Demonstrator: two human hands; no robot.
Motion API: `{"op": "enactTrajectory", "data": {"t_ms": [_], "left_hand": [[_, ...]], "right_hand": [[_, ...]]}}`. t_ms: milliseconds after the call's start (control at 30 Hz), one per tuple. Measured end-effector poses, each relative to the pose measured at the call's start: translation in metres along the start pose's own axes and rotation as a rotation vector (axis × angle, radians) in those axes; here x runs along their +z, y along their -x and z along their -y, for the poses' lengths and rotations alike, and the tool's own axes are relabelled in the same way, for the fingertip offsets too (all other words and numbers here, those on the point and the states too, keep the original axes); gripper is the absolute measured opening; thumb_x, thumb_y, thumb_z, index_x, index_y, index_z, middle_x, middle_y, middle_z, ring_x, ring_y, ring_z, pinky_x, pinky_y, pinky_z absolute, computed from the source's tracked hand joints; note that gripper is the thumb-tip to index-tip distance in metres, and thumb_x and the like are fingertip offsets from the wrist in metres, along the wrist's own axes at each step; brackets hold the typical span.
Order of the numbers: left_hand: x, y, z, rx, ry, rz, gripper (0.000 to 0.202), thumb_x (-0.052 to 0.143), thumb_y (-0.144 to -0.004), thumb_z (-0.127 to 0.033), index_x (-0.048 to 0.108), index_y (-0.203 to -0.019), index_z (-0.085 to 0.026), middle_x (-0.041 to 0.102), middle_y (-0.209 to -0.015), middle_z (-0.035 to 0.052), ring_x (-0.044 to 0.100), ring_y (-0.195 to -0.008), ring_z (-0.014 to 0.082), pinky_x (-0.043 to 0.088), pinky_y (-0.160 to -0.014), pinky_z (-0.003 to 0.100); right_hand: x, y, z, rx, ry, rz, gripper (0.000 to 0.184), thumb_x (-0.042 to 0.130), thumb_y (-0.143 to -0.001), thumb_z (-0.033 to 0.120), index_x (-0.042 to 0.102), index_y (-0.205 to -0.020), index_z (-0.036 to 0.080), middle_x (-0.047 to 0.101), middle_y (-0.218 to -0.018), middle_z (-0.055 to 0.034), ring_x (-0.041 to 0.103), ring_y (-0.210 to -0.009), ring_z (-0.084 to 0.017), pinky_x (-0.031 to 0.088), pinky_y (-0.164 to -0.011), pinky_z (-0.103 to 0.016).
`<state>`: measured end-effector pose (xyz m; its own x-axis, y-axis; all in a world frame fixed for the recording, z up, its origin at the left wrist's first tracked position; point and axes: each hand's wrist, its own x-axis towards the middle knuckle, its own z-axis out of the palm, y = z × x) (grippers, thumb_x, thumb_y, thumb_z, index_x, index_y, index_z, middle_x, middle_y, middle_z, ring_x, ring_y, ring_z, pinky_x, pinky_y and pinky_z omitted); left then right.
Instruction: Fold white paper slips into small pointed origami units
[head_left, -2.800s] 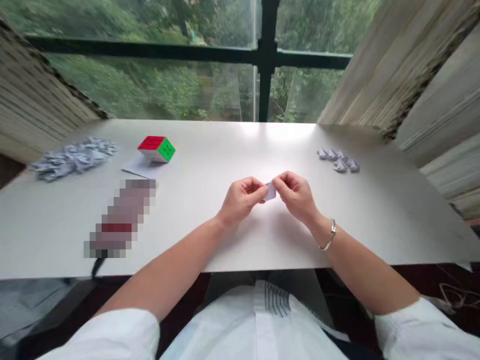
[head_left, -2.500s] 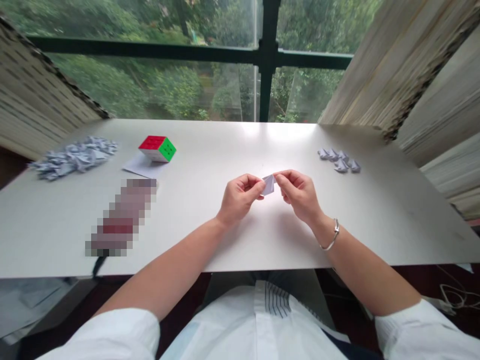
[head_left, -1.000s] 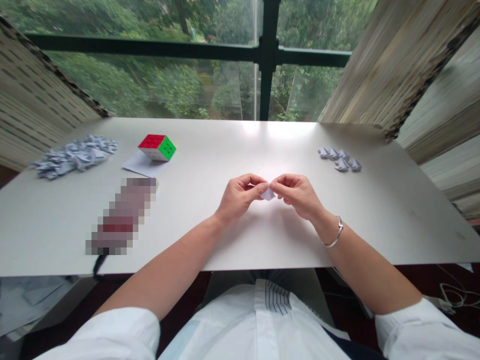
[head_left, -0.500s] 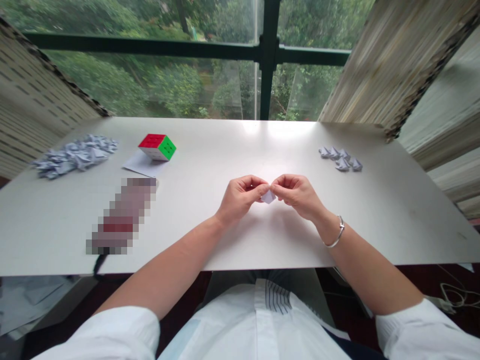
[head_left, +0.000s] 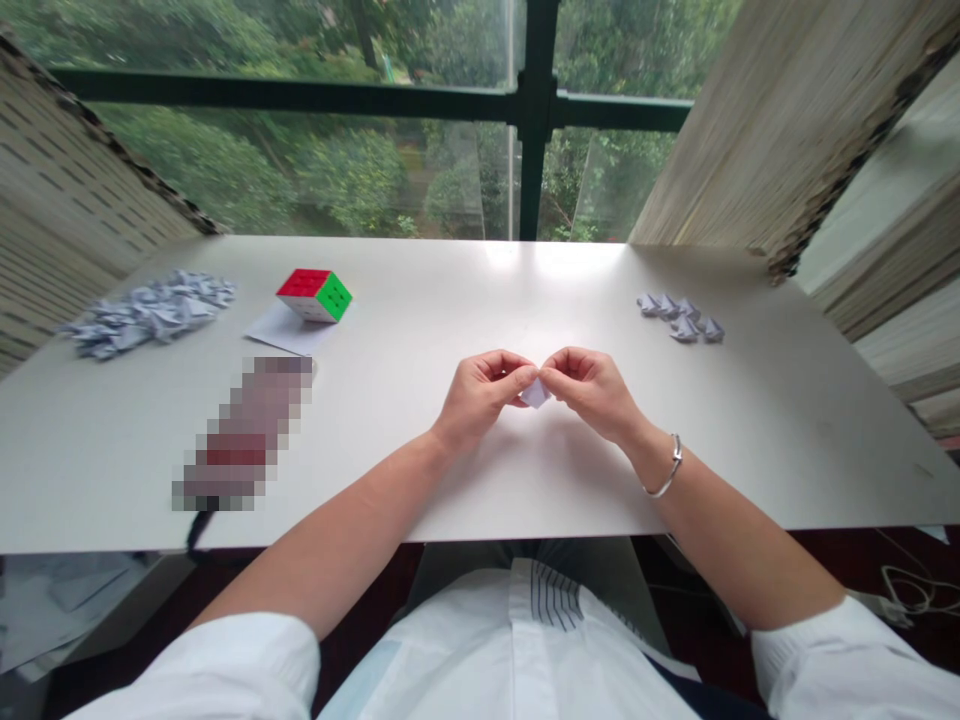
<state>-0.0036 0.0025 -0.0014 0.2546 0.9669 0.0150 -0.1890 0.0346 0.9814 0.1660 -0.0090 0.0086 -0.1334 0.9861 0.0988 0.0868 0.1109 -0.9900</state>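
A small piece of folded white paper (head_left: 535,394) is pinched between my two hands, just above the middle of the table. My left hand (head_left: 491,392) grips its left side with thumb and fingers closed. From the other side, my right hand (head_left: 589,388) pinches its upper edge, the fingertips of both hands nearly touching. The fingers cover most of the paper, and only a pointed lower part shows. Several small folded paper pieces (head_left: 684,328) stand in a group at the right back of the table.
A heap of folded papers (head_left: 150,312) lies at the far left of the white table (head_left: 420,290). Beside it, a red, green and white puzzle cube (head_left: 319,296) rests on flat paper (head_left: 279,332). A blurred-out flat object (head_left: 244,435) with a black strap lies nearer me.
My right hand and wrist have shifted very slightly to the left. Both hands keep their pinch on the folded paper.
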Motion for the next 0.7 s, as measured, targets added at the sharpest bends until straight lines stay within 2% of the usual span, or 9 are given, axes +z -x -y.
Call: {"op": "enactTrajectory", "data": {"t_ms": [233, 467, 700], "left_hand": [[0.0011, -0.0008, -0.0004, 0.022, 0.035, -0.022, 0.028, 0.082, -0.07, -0.039, 0.068, -0.076, -0.015, 0.066, -0.071, 0.0007, 0.061, -0.06, 0.011, 0.055, -0.057, 0.024], [0.0012, -0.0009, 0.0008, -0.02, 0.017, -0.027, 0.032, 0.082, -0.067, -0.041, 0.071, -0.081, -0.015, 0.07, -0.078, 0.0037, 0.065, -0.068, 0.0146, 0.057, -0.061, 0.028], [-0.0008, -0.0028, -0.001, -0.015, 0.021, -0.052, 0.03, 0.083, -0.066, -0.039, 0.07, -0.077, -0.015, 0.069, -0.071, 0.0023, 0.063, -0.062, 0.0124, 0.053, -0.057, 0.025]], "right_hand": [[0.0005, -0.0006, -0.0012, 0.001, 0.045, 0.031, 0.029, 0.072, -0.076, 0.042, 0.062, -0.07, 0.016, 0.06, -0.065, 0.0007, 0.049, -0.058, -0.009, 0.038, -0.055, -0.025], [-0.0008, -0.0016, -0.0063, -0.012, 0.072, 0.015, 0.035, 0.072, -0.076, 0.049, 0.06, -0.07, 0.017, 0.057, -0.062, 0.0018, 0.045, -0.056, -0.009, 0.034, -0.052, -0.025], [0.0002, -0.0019, -0.0021, 0.026, 0.092, 0.05, 0.033, 0.072, -0.076, 0.047, 0.062, -0.07, 0.016, 0.058, -0.063, 0.0012, 0.046, -0.057, -0.009, 0.035, -0.053, -0.025]]}}
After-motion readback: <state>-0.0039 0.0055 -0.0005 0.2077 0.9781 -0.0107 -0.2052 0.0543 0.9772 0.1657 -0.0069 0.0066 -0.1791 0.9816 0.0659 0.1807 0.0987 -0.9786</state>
